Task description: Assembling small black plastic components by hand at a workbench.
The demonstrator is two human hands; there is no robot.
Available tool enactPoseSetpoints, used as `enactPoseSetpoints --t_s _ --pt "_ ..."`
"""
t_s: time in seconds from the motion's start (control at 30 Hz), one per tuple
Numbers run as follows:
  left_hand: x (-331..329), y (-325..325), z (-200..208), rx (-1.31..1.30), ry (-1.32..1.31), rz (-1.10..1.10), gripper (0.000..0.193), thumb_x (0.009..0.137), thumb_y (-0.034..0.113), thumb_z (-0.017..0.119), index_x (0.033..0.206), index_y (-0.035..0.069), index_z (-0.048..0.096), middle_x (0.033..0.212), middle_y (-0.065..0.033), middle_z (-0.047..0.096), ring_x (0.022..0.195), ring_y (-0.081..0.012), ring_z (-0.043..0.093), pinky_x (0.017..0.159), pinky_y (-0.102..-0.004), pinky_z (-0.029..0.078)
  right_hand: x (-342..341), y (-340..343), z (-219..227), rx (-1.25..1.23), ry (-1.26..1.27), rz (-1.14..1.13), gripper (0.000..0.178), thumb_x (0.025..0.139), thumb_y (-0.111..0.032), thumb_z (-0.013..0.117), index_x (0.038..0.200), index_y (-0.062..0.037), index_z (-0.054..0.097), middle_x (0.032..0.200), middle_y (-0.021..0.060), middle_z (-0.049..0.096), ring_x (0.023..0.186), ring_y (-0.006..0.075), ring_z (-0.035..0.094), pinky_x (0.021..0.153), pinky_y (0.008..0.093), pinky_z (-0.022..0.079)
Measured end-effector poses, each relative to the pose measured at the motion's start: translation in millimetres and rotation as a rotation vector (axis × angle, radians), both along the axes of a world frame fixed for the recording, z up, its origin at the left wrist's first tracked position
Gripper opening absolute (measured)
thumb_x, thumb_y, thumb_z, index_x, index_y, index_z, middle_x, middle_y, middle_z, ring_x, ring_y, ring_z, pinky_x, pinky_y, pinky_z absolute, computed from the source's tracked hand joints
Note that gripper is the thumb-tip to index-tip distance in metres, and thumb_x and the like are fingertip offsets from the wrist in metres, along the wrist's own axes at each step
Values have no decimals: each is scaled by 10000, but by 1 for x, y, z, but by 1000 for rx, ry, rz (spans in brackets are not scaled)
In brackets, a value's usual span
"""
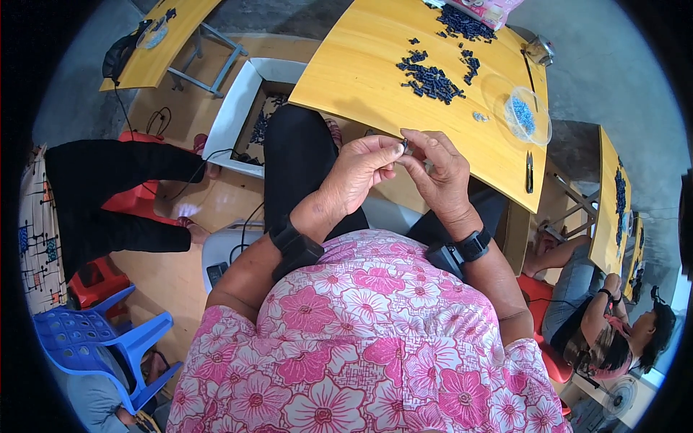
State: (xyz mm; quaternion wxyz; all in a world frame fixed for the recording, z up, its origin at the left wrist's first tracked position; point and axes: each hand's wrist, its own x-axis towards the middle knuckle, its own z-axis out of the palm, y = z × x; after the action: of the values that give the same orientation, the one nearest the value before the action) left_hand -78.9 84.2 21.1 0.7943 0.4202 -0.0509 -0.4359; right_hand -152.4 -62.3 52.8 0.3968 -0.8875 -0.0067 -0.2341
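My left hand (361, 169) and my right hand (437, 169) meet at the near edge of a yellow wooden table (361, 79). Both pinch one small dark part (404, 146) between thumb and fingertips. Each wrist wears a black band. On the table beyond lie several small dark blue parts (431, 79) in a loose heap, with a second heap (465, 25) farther back. A clear round dish (521, 112) holding tiny light blue pieces sits at the right.
A dark tool (529, 172) lies near the table's right edge. A white tray (242, 115) with dark parts stands on the floor at the left. A blue plastic chair (94, 339) is lower left. Other people sit at the left (108, 195) and lower right (606, 325).
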Motion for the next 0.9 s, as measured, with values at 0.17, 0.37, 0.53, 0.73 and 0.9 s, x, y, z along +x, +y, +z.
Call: enactPoseSetpoints --t_s 0.17,0.37,0.53,0.73,0.9 --pt "1 0 0 18 -26 -13 132 898 185 628 965 73 646 859 23 610 755 -50 531 721 -215 460 1 -1 1 -66 -10 30 345 747 -62 718 1078 -78 623 902 115 627 784 265 640 663 312 517" --pt "5 3 6 74 -132 -61 164 898 232 631 966 84 648 861 33 611 763 -39 531 724 -214 460 2 -1 3 -43 28 64 344 751 -63 711 1081 -74 614 890 116 618 776 278 630 665 330 513" --pt "8 3 10 81 -183 -90 168 899 239 631 964 85 649 850 34 611 761 -37 536 720 -212 461 3 -2 1 -15 25 85 354 748 -67 714 1086 -71 606 876 117 613 788 283 625 672 338 506" --pt "9 2 9 81 -192 -91 168 903 238 626 947 78 649 838 35 607 765 -40 541 720 -209 460 3 -2 3 0 34 89 333 748 -67 714 1062 -68 602 866 117 610 786 289 617 673 348 498" --pt "4 1 21 87 -370 -13 293 901 199 626 1134 27 583 923 15 573 771 -32 521 719 -208 465 3 -4 4 -25 43 97 330 749 -51 699 1059 -77 592 854 118 596 802 301 606 693 364 489"
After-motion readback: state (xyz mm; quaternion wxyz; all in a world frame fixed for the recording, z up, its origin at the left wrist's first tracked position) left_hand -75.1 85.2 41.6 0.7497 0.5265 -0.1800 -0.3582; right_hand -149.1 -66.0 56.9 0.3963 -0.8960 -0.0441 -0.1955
